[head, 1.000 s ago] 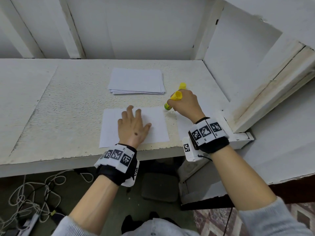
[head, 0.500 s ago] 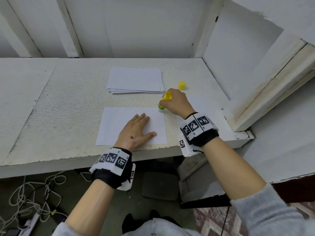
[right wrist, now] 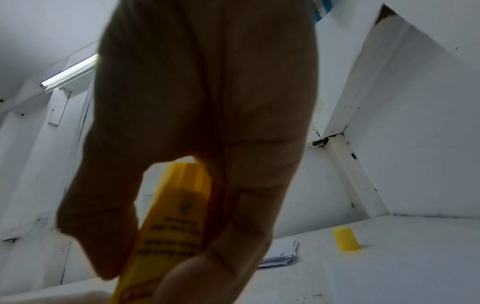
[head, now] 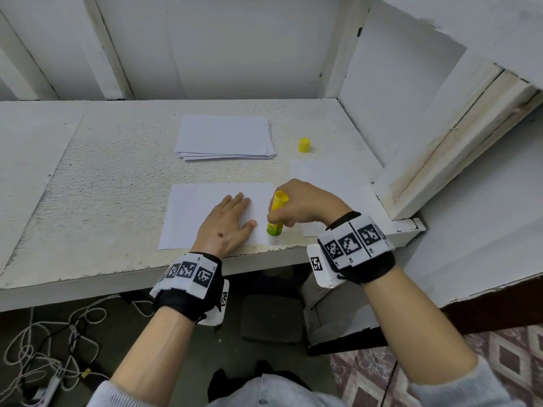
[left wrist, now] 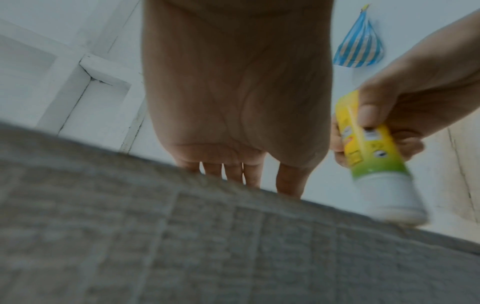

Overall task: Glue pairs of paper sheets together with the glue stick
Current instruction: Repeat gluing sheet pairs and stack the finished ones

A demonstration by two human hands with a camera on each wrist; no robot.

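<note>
White paper lies flat on the white table [head: 88,177], close to the front edge. This paper sheet [head: 199,207] has the left hand [head: 226,227] on top of it. The hand is flat, with the fingers straight and close together, pressing down on the sheet and gripping nothing.

Just beside it, the right hand [head: 305,205] holds the glue stick [head: 276,214]. The fingers and thumb are curled round the yellow tube. The stick is nearly upright, with its yellow bottom end pointing up and its green and white end pointing down. That lower end sits at the right edge of the sheet, near the front corner. In the left wrist view the white end looks blurry, and I cannot tell if it touches the paper.

Behind the sheet, a stack of paper [head: 224,138] lies further back on the table. The yellow cap [head: 304,145] stands alone to the right of the stack, apart from the glue stick. Another loose sheet [head: 332,177] lies on the right side of the table, partly under the right hand.

Tangled cables [head: 44,342] lie on the floor below. A blue striped bag [left wrist: 359,44] hangs up on the wall.
</note>
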